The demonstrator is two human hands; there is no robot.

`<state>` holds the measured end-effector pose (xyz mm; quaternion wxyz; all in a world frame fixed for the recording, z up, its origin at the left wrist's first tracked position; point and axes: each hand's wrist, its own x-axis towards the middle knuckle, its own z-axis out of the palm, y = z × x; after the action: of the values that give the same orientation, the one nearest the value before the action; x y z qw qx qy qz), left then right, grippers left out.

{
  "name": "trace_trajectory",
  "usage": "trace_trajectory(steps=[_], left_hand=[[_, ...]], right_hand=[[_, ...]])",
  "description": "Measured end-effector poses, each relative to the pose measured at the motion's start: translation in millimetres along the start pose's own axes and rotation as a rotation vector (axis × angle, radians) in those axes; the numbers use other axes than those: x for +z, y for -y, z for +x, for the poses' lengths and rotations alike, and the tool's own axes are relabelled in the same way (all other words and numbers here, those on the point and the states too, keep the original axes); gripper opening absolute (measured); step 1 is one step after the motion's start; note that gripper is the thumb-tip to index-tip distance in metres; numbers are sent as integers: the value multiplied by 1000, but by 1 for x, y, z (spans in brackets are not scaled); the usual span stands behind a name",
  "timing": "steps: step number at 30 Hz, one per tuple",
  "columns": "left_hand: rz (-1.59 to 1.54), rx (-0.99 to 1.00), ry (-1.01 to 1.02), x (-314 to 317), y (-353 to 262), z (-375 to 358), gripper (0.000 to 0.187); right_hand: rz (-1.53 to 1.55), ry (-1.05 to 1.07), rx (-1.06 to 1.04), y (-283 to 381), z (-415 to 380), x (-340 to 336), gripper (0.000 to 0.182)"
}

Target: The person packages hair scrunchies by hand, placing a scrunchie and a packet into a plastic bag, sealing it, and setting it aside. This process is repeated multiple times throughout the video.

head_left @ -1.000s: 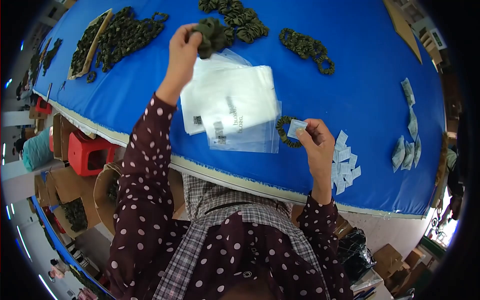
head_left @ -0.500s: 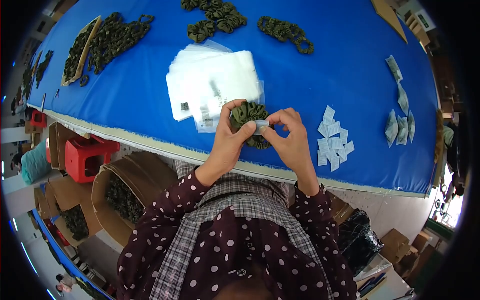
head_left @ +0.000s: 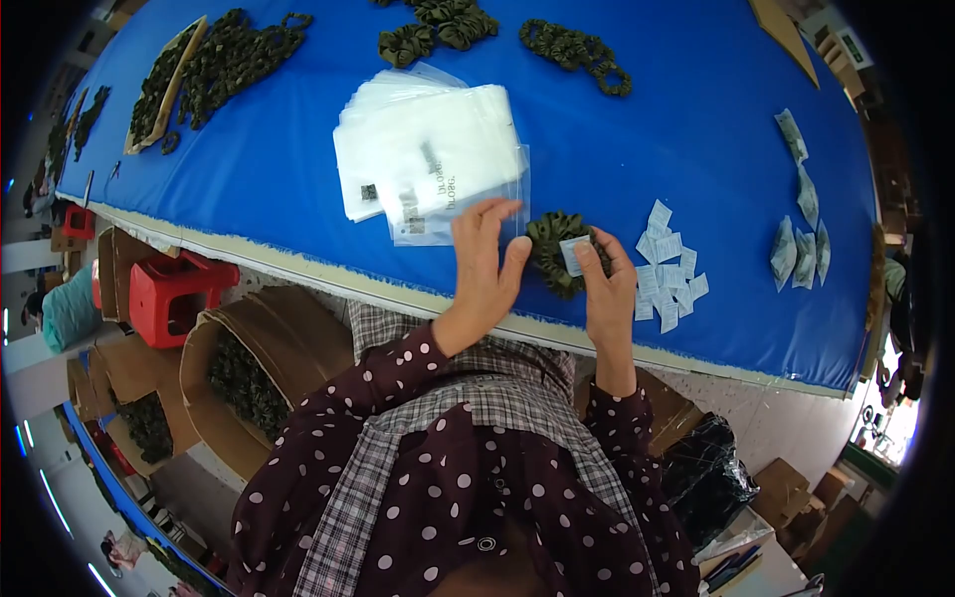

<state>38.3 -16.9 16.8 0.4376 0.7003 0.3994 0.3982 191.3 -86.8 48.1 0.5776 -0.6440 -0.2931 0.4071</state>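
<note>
My right hand (head_left: 610,289) grips a dark green scrunchie (head_left: 553,249), its thumb pressing a small white printed packet (head_left: 574,256) against the fabric. To the left, my left hand (head_left: 485,269) is off the scrunchie, with its fingers apart and nothing in them. It is nearest the front edge of a stack of frosted plastic bags (head_left: 418,149) that carry black print. Right of my right hand lies a loose pile of small white packets (head_left: 668,269).
Several more scrunchies lie at the back (head_left: 572,55), and a large heap of them (head_left: 234,65) at the far left. Filled clear pouches (head_left: 801,244) rest at the right. Below the table edge are a red stool (head_left: 179,294) and an open cardboard box (head_left: 214,398) of scrunchies.
My left hand has let go of the scrunchie and opened. My right hand has moved right with the scrunchie and the packet, toward the packet pile.
</note>
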Motion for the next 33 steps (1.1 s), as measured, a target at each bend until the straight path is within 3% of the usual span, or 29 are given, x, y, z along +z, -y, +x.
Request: trace_trajectory(steps=[3, 9, 13, 19, 24, 28, 29, 33], left_hand=[[564, 286, 59, -31, 13, 11, 36], [484, 257, 167, -48, 7, -20, 29], [519, 56, 5, -34, 5, -10, 20], [555, 67, -32, -30, 16, -3, 14], [263, -210, -65, -35, 5, 2, 10], [111, -115, -109, -38, -1, -4, 10], [110, -116, -108, -37, -1, -5, 10], [223, 328, -67, -35, 10, -13, 12]], right_hand=[[-134, -47, -24, -6, 6, -22, 36], [-19, 2, 33, 1, 7, -13, 34], [-277, 22, 20, -11, 8, 15, 34], [-413, -23, -36, -13, 5, 23, 34], [-364, 25, -61, -17, 6, 21, 32], [-625, 165, -413, -21, 7, 21, 40], [-626, 166, -412, -20, 7, 23, 40], [-529, 142, -355, -9, 10, 42, 52]])
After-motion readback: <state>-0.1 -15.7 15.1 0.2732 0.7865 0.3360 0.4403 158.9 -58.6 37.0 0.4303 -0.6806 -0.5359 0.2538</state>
